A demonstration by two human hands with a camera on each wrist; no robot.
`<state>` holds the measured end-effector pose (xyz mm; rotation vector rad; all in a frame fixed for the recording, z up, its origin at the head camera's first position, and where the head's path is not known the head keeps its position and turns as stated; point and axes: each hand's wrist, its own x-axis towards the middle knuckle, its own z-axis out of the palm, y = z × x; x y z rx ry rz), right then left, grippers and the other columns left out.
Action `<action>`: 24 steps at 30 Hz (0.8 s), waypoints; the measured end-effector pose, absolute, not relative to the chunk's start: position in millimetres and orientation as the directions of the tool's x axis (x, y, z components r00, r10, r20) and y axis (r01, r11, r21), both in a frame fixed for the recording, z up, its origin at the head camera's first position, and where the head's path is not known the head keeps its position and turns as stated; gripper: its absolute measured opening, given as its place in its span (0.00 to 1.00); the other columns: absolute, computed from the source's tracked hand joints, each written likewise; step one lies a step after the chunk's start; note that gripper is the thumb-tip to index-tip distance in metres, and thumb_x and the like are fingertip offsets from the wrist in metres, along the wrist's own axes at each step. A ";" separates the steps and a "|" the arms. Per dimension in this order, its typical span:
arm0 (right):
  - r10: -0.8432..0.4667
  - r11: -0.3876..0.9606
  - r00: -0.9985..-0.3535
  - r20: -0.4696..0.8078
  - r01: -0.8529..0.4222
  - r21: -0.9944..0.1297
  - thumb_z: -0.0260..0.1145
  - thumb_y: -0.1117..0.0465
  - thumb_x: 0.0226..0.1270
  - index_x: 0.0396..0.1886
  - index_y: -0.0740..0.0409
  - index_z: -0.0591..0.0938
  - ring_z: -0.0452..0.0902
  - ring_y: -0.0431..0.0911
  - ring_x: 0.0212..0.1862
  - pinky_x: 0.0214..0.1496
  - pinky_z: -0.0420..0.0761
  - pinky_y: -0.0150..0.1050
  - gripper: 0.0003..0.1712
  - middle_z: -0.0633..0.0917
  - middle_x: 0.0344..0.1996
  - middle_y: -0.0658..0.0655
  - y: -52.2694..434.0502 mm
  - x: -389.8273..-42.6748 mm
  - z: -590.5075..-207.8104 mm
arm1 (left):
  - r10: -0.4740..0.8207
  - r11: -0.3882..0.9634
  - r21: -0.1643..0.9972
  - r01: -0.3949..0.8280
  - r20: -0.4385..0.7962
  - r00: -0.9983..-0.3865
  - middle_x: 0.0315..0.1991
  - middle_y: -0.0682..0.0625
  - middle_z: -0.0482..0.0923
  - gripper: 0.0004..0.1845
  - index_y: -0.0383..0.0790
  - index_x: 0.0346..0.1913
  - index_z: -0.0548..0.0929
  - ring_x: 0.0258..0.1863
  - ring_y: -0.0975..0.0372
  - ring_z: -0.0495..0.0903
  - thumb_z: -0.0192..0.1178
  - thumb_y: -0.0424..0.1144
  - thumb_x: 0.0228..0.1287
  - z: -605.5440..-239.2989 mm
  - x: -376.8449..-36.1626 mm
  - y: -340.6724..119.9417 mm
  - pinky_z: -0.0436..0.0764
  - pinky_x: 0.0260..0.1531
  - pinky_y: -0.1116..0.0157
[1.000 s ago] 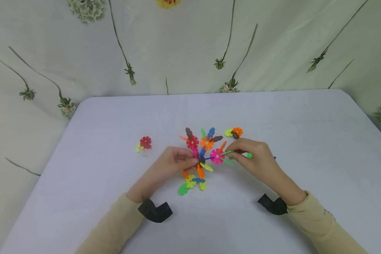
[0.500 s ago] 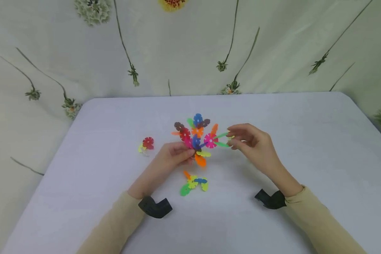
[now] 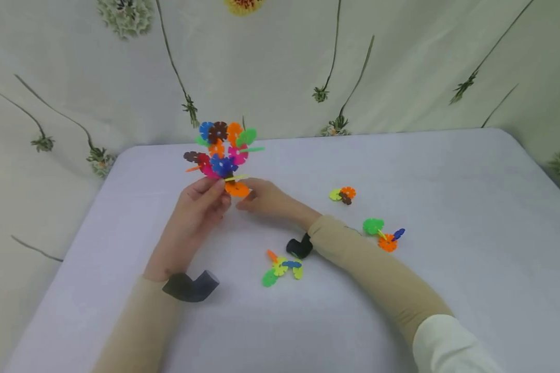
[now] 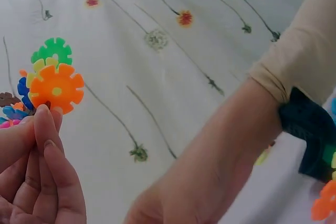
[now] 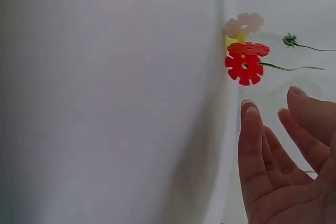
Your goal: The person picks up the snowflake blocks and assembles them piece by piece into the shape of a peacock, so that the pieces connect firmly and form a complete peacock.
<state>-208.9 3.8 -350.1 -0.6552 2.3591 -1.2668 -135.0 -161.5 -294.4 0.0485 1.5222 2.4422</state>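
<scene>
My left hand (image 3: 200, 212) pinches an assembly of interlocking notched plastic discs (image 3: 223, 165) by its lower end, raised above the table. Its discs are blue, brown, orange, red, pink and green. In the left wrist view, an orange disc (image 4: 56, 88) stands just above the fingertips. My right hand (image 3: 273, 202) reaches across to the left, its fingers loosely bent with nothing between them. In the right wrist view, a small cluster of red, pale and yellow discs (image 5: 244, 69) lies just beyond the right fingertips; my arms hide this cluster in the head view.
A yellow, green, blue and orange disc cluster (image 3: 281, 266) lies near the middle of the white table (image 3: 448, 186). Right of it are a green, orange and blue cluster (image 3: 387, 241) and a smaller orange, yellow and brown one (image 3: 348, 193). A flower-print cloth (image 3: 270, 67) hangs behind.
My left hand has lifted the disc assembly up and to the left and turned it. The right hand has let go of the assembly's green disc and crossed over to the left.
</scene>
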 end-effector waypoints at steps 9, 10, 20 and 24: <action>-0.716 0.449 -0.698 -0.004 -0.455 -0.769 0.61 0.60 0.67 0.56 0.53 0.78 0.71 0.38 0.46 0.46 0.71 0.26 0.18 0.79 0.44 0.46 -38.8 -219.4 -353.9 | 0.161 -0.567 0.814 -0.125 -0.040 -0.986 0.31 0.47 0.77 0.06 0.36 0.39 0.83 0.29 0.61 0.76 0.58 0.34 0.64 -285.9 -137.9 -175.0 0.77 0.37 0.73; -0.721 0.440 -0.693 0.015 -0.474 -0.762 0.61 0.61 0.67 0.56 0.54 0.77 0.71 0.39 0.45 0.45 0.71 0.26 0.18 0.78 0.43 0.47 -40.9 -219.8 -353.0 | 0.166 -0.559 0.819 -0.128 -0.041 -0.985 0.31 0.47 0.78 0.06 0.36 0.39 0.84 0.29 0.61 0.76 0.58 0.34 0.64 -286.7 -138.2 -174.7 0.77 0.38 0.72; -0.614 0.468 -0.789 0.010 -0.373 -0.801 0.63 0.61 0.66 0.50 0.58 0.80 0.75 0.43 0.28 0.34 0.77 0.32 0.14 0.81 0.33 0.52 25.7 -195.3 -340.8 | 0.263 -0.265 0.938 -0.223 -0.152 -0.953 0.32 0.49 0.78 0.06 0.40 0.40 0.82 0.33 0.61 0.76 0.59 0.38 0.65 -308.9 -144.5 -166.0 0.76 0.44 0.71; -0.569 0.350 -0.812 0.131 -0.383 -0.855 0.65 0.67 0.63 0.38 0.59 0.82 0.79 0.44 0.29 0.33 0.80 0.37 0.05 0.83 0.34 0.51 81.2 -164.8 -330.6 | 0.281 -0.094 0.970 -0.225 -0.191 -0.940 0.36 0.47 0.80 0.14 0.36 0.48 0.80 0.39 0.56 0.77 0.61 0.40 0.63 -320.1 -143.2 -158.8 0.76 0.47 0.67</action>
